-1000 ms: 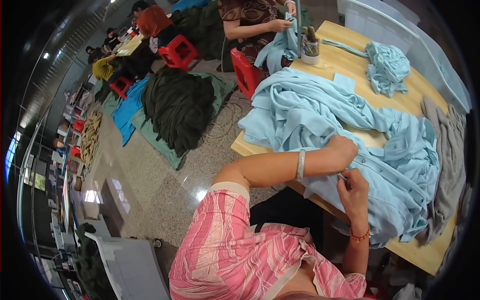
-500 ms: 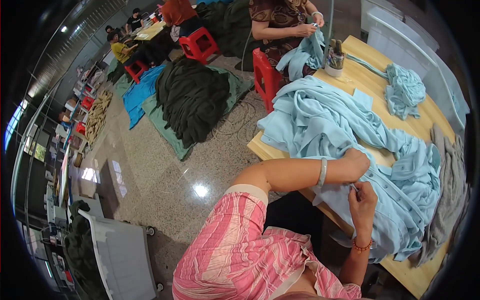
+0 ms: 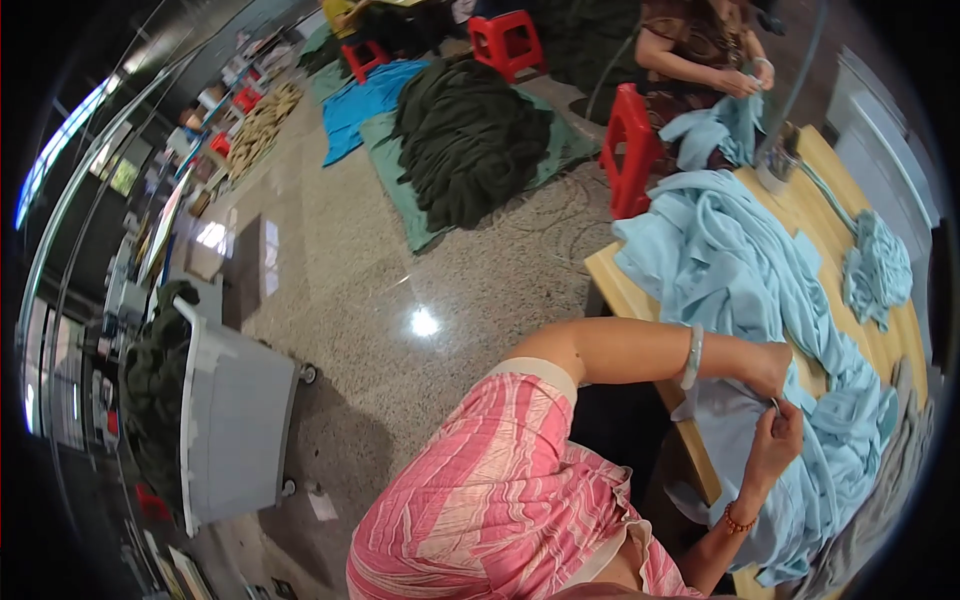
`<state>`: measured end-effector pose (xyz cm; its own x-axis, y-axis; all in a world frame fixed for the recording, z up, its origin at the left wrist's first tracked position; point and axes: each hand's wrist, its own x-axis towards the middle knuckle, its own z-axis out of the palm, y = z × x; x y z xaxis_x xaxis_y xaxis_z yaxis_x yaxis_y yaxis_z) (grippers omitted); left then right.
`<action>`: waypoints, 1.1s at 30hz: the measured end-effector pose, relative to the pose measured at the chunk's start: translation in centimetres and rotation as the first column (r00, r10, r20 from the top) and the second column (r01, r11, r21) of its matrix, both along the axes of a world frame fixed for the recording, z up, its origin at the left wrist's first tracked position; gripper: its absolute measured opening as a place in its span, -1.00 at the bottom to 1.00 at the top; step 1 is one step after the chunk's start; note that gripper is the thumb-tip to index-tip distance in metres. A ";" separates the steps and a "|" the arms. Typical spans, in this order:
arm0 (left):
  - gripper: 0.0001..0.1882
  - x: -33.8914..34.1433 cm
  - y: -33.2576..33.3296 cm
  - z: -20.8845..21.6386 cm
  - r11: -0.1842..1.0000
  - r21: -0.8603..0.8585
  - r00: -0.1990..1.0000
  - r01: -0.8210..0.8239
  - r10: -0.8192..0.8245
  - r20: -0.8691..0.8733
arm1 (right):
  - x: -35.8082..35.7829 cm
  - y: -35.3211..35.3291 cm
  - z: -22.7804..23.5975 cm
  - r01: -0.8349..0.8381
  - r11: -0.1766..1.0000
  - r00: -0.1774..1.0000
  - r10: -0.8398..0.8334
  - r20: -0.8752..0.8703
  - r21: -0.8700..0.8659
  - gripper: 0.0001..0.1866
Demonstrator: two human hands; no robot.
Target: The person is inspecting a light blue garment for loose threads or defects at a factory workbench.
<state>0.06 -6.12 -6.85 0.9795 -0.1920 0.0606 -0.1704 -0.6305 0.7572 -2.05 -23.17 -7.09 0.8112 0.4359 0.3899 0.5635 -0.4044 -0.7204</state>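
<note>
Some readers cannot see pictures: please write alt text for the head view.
A person's right hand pinches a small, indistinct item beside the left hand, over light-blue garments heaped on a wooden table. Beyond, a co-worker handles light-blue fabric; dark green cloth lies piled on a green sheet.

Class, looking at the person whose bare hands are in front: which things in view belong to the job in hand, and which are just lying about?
In the job:
light blue cloth, under the hands
left hand
right hand, fingertips pinched together
wooden table, supporting the cloth

Lying about:
grey cloth
small container
dark green heap
grey cart
</note>
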 end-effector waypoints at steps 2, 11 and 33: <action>-0.89 0.2 -0.1 -0.8 0.995 -0.052 0.997 -0.081 0.080 -0.021 | 0.3 -0.1 -0.3 0.012 0.999 0.995 -0.009 0.102 -0.033 -0.87; -0.82 3.1 -1.4 -1.5 0.816 0.538 0.968 0.212 -0.098 -0.233 | 0.4 0.2 -0.9 -0.079 0.993 0.988 0.090 -0.121 0.090 -0.86; -0.87 -4.4 1.1 -0.2 0.973 -0.228 0.994 -0.023 0.047 0.097 | -0.5 0.6 -0.1 -0.071 0.979 0.943 0.128 -0.307 0.190 -0.87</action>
